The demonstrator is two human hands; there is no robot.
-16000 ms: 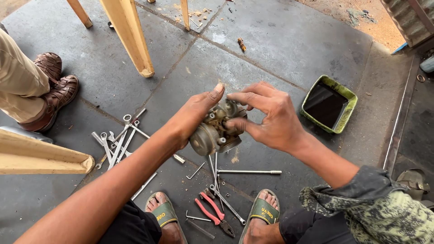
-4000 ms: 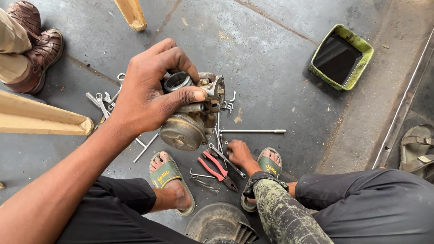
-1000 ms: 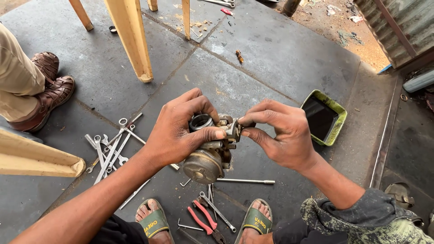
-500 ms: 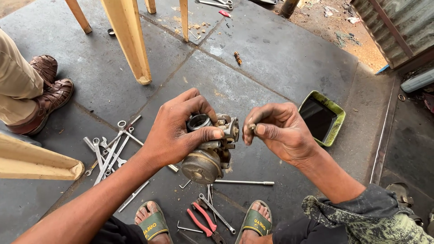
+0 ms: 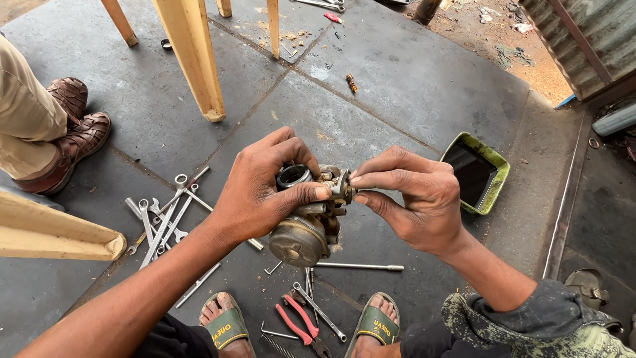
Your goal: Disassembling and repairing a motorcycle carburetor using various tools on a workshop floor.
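My left hand (image 5: 262,189) grips a grimy metal carburetor (image 5: 308,222) and holds it above the concrete floor, its round bowl facing down. My right hand (image 5: 411,199) has thumb and forefinger pinched on a small fitting at the carburetor's upper right side; the fitting itself is too small to make out. My feet in green sandals (image 5: 374,325) rest below.
Several wrenches (image 5: 162,219) lie on the floor at left. Red-handled pliers (image 5: 298,321), hex keys and a long rod (image 5: 361,267) lie near my feet. A green tray of dark liquid (image 5: 493,166) sits at right. Wooden legs (image 5: 192,59) and another person's brown shoes (image 5: 73,136) are nearby.
My right hand has moved back onto the carburetor's upper right side, fingers pinching there. My left hand keeps the same hold.
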